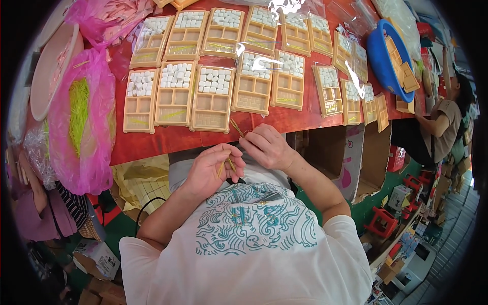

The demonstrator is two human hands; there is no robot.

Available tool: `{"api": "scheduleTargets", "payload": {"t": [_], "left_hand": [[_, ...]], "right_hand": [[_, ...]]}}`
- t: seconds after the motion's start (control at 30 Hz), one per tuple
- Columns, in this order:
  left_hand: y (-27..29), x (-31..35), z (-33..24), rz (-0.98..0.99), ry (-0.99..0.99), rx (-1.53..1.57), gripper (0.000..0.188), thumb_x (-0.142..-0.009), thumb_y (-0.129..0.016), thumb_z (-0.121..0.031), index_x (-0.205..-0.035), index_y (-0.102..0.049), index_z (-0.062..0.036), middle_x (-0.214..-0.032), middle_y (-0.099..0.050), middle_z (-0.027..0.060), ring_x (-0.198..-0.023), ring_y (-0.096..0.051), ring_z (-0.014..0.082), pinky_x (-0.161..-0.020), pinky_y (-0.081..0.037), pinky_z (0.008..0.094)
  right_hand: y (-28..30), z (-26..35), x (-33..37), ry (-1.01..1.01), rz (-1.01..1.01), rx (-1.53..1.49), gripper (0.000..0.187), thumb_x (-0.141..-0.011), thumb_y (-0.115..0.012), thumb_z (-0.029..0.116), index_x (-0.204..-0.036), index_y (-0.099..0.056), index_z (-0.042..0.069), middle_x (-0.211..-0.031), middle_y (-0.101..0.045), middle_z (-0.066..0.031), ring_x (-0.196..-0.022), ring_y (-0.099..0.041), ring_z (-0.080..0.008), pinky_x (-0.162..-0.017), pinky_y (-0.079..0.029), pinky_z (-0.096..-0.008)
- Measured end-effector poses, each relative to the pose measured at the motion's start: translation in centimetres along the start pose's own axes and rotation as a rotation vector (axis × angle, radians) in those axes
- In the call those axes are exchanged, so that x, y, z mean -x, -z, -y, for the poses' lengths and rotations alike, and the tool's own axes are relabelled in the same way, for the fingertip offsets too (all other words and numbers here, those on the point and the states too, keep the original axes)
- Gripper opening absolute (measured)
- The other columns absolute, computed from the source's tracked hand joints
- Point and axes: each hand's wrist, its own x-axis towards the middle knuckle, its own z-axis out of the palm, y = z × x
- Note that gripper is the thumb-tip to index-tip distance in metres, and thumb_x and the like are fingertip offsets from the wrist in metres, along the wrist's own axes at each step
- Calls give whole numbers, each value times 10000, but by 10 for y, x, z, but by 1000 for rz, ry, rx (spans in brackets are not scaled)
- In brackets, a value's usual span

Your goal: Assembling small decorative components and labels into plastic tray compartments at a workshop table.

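Observation:
My left hand (209, 170) is closed loosely around a few thin yellow sticks (220, 170), held over my lap by the table edge. Beside it, my right hand (268, 147) pinches more thin yellow strips (235, 125) that point toward the trays. Just beyond my hands lies a tan compartment tray (213, 120), with white cubes (213, 80) in its far section. Another such tray (251, 99) is right of it. Several trays stand in rows, and many show yellow-green sticks (171, 115) in the near section. The fingertips of my left hand are partly hidden.
A pink plastic bag (61, 152) of yellow-green sticks (79, 114) hangs over the table's left end. A pale basin (43, 91) is farther left. A blue basin (378, 61) with tan trays stands right. Cardboard boxes (373, 157) are under the table. A person (447, 117) is at the right.

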Motion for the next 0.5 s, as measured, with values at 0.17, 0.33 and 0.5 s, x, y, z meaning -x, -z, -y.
{"api": "scheduleTargets", "payload": {"t": [0.17,0.33,0.5], "left_hand": [[2,0,0,-7,1,14,232,-957,-421,-163,-1026,-543,22,-871,-633,184,-759,-642,270,-623,-521,343],[4,-2,1,-8,0,17,232,-957,-419,-156,-1027,-544,26,-875,-634,182,-760,-642,270,-623,-526,340],[6,-4,2,-9,9,26,233,-955,-420,-154,-1026,-546,30,-879,-635,186,-762,-645,273,-621,-531,343]], "right_hand": [[-3,-2,3,-90,-48,-89,310,-619,-624,85,-914,-628,-10,-894,-564,-96,-786,-558,-247,-699,-473,-365],[3,-5,3,-300,-65,-98,315,-630,-683,10,-940,-627,13,-893,-576,-103,-801,-551,-281,-709,-453,-373],[8,6,-18,-426,23,11,264,-672,-685,45,-918,-591,35,-840,-539,-89,-779,-525,-269,-743,-412,-377]]}}
